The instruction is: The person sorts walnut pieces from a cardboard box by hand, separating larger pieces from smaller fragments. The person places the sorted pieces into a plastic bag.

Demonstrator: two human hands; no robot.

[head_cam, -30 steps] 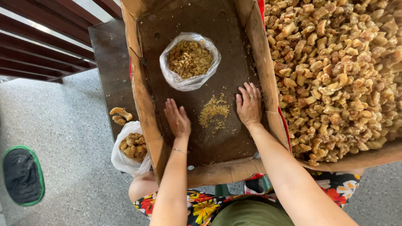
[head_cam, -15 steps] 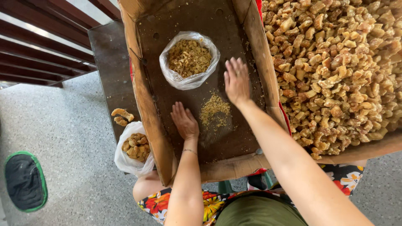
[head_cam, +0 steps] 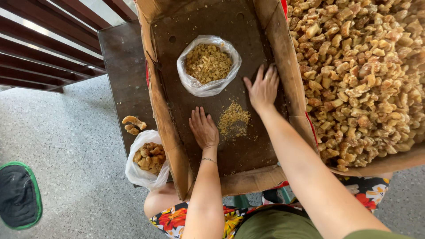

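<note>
Two flat palms are all we have on the job, so the sweep has to be done with the edges of the hands, not the fingertips. Our landmark is the little crumb pile [head_cam: 233, 120] on the dark floor of the cardboard box [head_cam: 166, 132]. Our left hand [head_cam: 203, 129] lies just beside that pile on its left, fingers together and stretched out, holding nothing, palm down on the box floor. Our right hand [head_cam: 263, 88] is beyond the pile and to its right, near the box's right wall, also spread open and empty, fingers fanned on the floor.

To gather well, we judge that both hands should keep their little-finger edges pressed to the cardboard and draw loose specks inward toward the pile, since fine crumbs are scattered around it, thinly toward the near side. Light pressure seems wise: the bits look brittle and would likely grind to dust under a heavy palm.

Past the pile, farther from us, sits the open plastic bag of crumbs [head_cam: 208, 64], its rim rolled down; it stands apart from the pile with bare floor between. Left of the pile, outside the box wall, a second bag of larger pieces [head_cam: 148, 159] rests on the dark table [head_cam: 124, 71], with two loose pieces [head_cam: 132, 125] just beyond it. Right of the pile, over the box wall, is the big heap of chunks [head_cam: 363, 66].
</note>
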